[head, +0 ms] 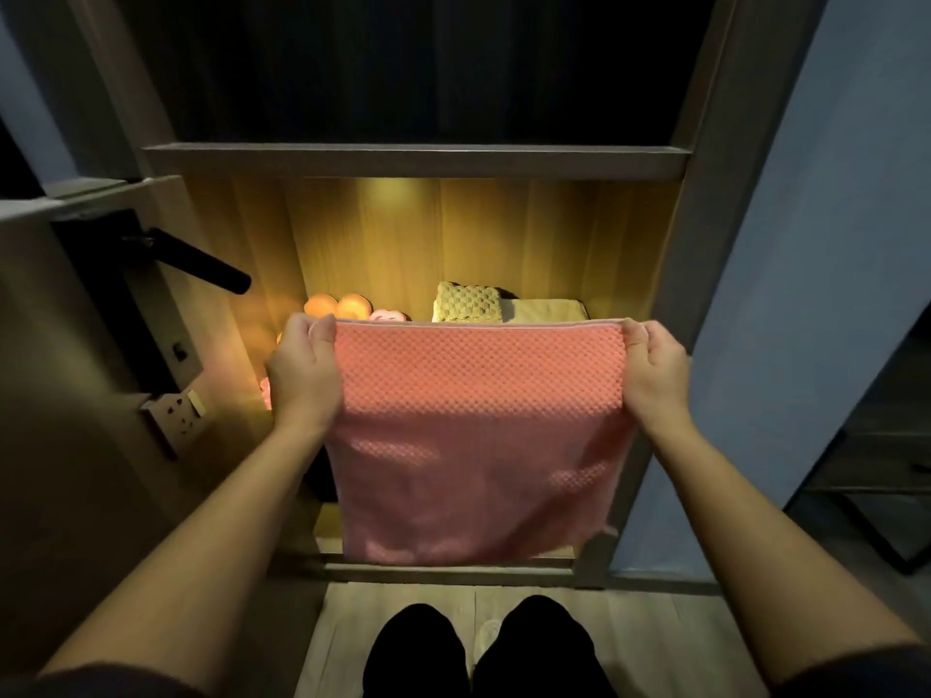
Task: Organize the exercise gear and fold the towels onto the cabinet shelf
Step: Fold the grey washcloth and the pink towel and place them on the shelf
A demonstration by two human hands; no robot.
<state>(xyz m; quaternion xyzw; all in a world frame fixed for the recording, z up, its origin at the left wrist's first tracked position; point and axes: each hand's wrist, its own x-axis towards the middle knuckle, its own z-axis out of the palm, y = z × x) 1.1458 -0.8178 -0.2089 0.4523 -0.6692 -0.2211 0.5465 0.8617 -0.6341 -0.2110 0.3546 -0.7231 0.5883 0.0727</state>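
Pink towel [478, 420] held spread before the lit cabinet [418, 161].
It hangs on the near side of the shelf, top edge running left to right and the cloth dropping below the grip. Left hand [302, 375] and right hand [655, 370] each pinch a top corner, level; folded towels [468, 303] lie beyond.

One head-worn wide-angle view, facing forward and tilted down at the lit cabinet compartment [403, 234] straight ahead. Close in: left hand [302, 370] and right hand [655, 367] at mid-frame with the pink towel [478, 420] between them, forearms entering from the lower corners, floor [629, 642] along the bottom edge.
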